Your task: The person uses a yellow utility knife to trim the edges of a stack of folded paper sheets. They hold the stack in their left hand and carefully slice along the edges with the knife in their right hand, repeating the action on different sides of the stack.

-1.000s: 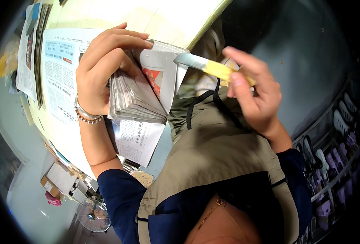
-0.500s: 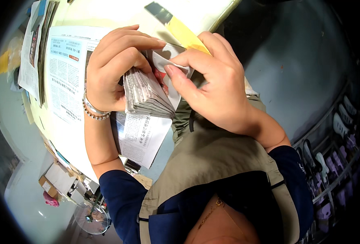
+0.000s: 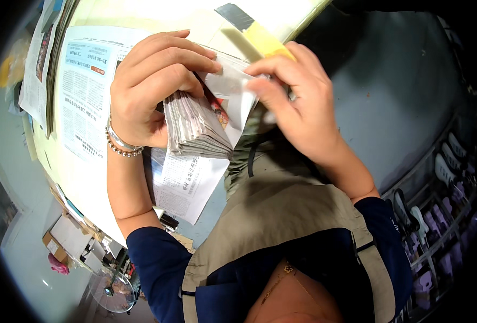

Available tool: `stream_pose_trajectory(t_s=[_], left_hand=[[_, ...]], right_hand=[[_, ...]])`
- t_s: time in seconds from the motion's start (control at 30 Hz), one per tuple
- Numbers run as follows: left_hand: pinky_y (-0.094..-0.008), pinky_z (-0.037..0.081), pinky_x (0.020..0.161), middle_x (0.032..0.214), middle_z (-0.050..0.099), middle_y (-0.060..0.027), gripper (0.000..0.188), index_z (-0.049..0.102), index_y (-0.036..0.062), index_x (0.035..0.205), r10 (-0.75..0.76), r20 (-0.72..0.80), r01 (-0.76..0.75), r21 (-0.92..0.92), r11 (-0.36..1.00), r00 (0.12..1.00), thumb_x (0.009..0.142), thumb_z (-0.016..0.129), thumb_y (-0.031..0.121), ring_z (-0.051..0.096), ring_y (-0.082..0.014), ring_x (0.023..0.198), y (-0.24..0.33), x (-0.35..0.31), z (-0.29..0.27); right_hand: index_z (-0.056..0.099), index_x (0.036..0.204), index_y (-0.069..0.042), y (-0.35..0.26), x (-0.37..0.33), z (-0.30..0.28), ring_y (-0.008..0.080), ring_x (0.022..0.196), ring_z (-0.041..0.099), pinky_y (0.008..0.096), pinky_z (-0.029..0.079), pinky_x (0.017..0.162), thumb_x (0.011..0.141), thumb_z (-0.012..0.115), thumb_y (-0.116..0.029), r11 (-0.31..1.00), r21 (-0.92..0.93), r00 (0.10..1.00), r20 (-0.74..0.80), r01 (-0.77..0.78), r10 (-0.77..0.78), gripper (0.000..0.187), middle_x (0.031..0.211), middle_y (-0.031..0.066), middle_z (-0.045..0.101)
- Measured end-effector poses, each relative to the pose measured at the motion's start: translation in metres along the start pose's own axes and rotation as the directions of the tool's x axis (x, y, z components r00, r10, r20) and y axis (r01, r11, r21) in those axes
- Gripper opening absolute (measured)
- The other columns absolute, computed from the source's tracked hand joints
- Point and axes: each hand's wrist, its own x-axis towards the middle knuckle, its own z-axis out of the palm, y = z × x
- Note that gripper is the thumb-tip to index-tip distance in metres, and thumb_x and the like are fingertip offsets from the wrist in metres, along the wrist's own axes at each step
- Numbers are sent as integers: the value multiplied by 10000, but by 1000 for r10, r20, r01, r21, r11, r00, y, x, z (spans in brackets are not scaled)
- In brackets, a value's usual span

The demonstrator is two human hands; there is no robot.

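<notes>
Down at the near edge, a beige apron [image 3: 303,215] over dark blue sleeves, forearms running up into view. Left hand [image 3: 147,86] has its grip closed around a thick stack of folded newspapers [image 3: 195,126], fingers curled over the top, thumb tucked behind, the folded edges fanning out just below the palm. A beaded bracelet [image 3: 121,146] sits on that wrist. One loose newspaper sheet [image 3: 187,183] hangs out beneath the stack, trailing off the bench [image 3: 88,183] edge toward the apron.

Right hand [image 3: 297,107] sits just beside the stack, on its far side from the left grip, fingers pinched narrow on a white folded sheet [image 3: 230,89] that lies across the top of the stack, touching the left fingertips. Tucked into that same right grip, a yellow-handled flat tool [image 3: 262,40] with a dark end, pointing away from the body over the bench; exactly how the fingers clasp it is hidden.

Beyond the left grip, an open newspaper page [image 3: 85,89] lies flat on the bench, and further still, a pile of papers [image 3: 47,59] at the bench's outer rim.
</notes>
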Motion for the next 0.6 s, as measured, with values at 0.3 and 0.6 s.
stream_pose_trajectory(t_s=[0.3,0.6], left_hand=[[-433,524,852,911,735,-110,172,609,80,688,-6,-2,6,-44,999,1000,618,615,237,682,-283,809,-5,2,10],[-363,509,736,926,732,-125,193,630,44,720,-97,43,102,-130,986,994,561,554,121,613,-294,772,-2,14,19]], right_hand=[[673,1043,-3,5,27,-83,11,634,390,176,291,565,995,534,-169,921,248,926,307,-301,220,222,785,-32,580],[688,1022,45,10,89,-90,71,643,509,241,418,581,981,560,-206,926,106,687,701,-363,190,285,716,31,626]])
